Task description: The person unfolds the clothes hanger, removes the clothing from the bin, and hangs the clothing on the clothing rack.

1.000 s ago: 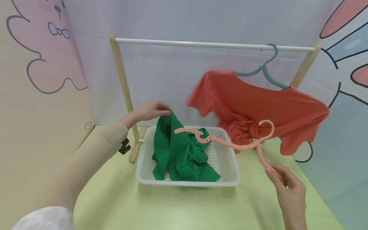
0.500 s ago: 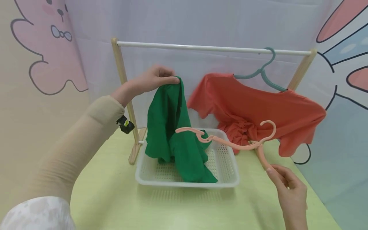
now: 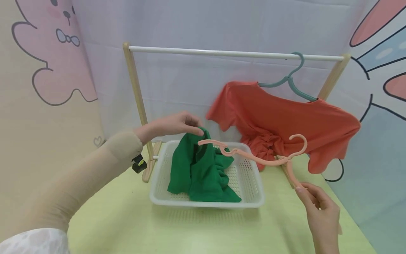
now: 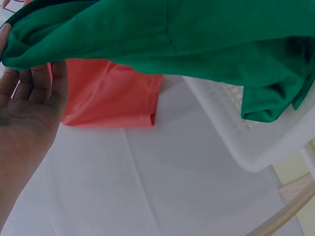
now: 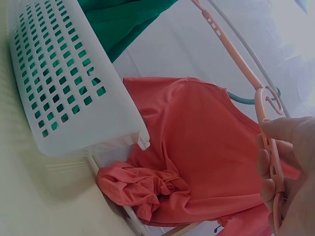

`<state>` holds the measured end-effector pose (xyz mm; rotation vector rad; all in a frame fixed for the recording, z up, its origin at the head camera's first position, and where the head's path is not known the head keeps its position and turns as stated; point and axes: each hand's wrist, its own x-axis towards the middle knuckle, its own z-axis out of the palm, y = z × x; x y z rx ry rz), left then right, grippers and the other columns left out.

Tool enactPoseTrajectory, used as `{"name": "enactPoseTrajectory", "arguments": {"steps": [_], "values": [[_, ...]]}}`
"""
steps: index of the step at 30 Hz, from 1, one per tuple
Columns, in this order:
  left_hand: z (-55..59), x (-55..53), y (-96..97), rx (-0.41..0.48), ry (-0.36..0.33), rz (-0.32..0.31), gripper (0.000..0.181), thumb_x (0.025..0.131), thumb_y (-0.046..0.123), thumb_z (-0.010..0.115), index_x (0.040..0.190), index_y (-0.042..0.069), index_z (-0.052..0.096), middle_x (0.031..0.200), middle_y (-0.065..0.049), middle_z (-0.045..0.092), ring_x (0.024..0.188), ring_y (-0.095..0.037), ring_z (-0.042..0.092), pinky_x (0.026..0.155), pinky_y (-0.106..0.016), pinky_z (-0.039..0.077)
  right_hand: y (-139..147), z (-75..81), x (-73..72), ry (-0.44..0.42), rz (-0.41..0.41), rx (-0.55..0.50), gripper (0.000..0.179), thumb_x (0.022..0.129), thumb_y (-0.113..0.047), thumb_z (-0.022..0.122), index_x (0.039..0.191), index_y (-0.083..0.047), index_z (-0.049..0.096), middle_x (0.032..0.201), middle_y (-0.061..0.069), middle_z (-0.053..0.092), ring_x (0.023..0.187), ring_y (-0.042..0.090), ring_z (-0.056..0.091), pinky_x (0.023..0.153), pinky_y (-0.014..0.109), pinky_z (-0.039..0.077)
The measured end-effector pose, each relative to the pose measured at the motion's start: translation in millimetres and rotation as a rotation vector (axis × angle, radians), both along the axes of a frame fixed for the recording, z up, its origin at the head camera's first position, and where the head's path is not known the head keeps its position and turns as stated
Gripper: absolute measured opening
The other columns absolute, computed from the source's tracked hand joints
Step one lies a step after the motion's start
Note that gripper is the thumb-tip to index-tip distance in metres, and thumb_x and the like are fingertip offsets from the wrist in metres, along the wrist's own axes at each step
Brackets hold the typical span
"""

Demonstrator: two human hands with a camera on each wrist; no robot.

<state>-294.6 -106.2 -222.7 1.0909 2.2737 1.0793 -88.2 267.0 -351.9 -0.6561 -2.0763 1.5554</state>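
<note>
My left hand point(image 3: 185, 125) pinches the upper edge of a green garment point(image 3: 206, 176) between thumb and fingers, above a white plastic basket point(image 3: 207, 204). The lower part of the cloth lies bunched in the basket. In the left wrist view the garment point(image 4: 197, 44) stretches from the fingers across to the basket. My right hand point(image 3: 320, 208) grips one arm of a peach-coloured clothes hanger point(image 3: 269, 162), whose other arm reaches left in front of the green cloth. In the right wrist view fingers and thumb wrap around the hanger point(image 5: 241, 61), with its hook near the hand.
Behind the basket stands a clothes rack with a white rail point(image 3: 206, 53) and wooden posts point(image 3: 136, 84). A red T-shirt point(image 3: 282, 120) hangs at its right on a grey-green hanger point(image 3: 299, 88), its lower part bunched on the table point(image 3: 177, 233). Walls with cartoon drawings flank both sides.
My left hand lifted the green garment well above the basket, then came back down with it and slightly right. My right hand and the peach hanger have hardly moved.
</note>
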Motion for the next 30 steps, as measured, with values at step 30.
{"name": "enactPoseTrajectory", "arguments": {"steps": [30], "values": [[-20.0,14.2,-19.2,0.091,0.068,0.105,0.011,0.093,0.019,0.070,0.101,0.012,0.074,0.097,0.000,0.075,0.093,-0.016,0.069,0.090,-0.034,0.056,-7,-13.3,-8.3,0.046,-0.033,0.161,0.029,0.090,-0.029,0.074,0.113,-0.011,0.073,0.076,-0.027,0.064,0.076,0.001,0.051,0.063,0.020,0.034]]}}
